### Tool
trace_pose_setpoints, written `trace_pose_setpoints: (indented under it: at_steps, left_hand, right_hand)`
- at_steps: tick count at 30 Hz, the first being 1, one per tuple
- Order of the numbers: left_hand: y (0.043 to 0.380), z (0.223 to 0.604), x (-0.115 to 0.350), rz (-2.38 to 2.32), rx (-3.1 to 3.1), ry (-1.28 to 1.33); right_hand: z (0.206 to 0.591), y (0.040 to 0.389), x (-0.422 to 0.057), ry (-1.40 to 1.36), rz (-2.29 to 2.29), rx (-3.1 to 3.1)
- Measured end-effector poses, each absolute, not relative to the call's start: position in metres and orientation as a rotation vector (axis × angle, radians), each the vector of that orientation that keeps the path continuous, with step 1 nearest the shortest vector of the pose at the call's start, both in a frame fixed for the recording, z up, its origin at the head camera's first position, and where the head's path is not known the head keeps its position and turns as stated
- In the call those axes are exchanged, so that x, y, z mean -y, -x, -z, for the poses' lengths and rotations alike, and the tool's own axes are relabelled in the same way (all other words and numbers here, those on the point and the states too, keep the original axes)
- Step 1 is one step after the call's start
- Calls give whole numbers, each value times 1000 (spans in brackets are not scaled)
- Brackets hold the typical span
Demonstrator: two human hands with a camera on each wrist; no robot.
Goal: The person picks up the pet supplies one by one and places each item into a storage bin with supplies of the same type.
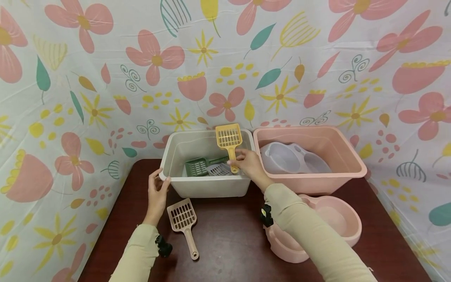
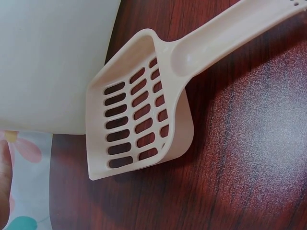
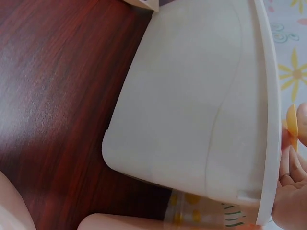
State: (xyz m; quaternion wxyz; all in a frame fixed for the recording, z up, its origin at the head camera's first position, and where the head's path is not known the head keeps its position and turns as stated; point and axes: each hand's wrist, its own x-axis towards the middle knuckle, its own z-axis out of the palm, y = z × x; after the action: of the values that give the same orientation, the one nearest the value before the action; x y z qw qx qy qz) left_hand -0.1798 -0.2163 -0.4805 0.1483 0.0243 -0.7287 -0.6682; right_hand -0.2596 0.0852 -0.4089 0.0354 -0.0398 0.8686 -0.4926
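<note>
A yellow litter scoop (image 1: 229,138) is held by its handle in my right hand (image 1: 248,163), its slotted head up, over the white litter box (image 1: 208,187). In the right wrist view, a little of the yellow handle (image 3: 292,121) shows between the fingers past the box rim. My left hand (image 1: 157,192) holds the front left corner of that box, thumb in front of the rim. Inside the box lie a green scoop (image 1: 196,167) and a grey scoop (image 1: 219,170). On the table just right of my left wrist lies a beige scoop (image 1: 183,216), large in the left wrist view (image 2: 136,115).
To the right stands a pink litter box (image 1: 310,181) with a pale lilac double bowl (image 1: 282,158) inside. A pink double bowl (image 1: 334,215) sits in front of it, partly under my right forearm. Behind the dark wooden table (image 1: 229,243) hangs a flowered cloth (image 1: 225,51).
</note>
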Motion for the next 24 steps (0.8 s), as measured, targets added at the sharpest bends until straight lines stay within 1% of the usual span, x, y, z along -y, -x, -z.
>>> trace_pose_setpoints:
  at_steps: [24]
  left_hand:
    - [180,481,216,1925,2098,-84]
  right_hand:
    - [412,260,-81,115,1538,-2650]
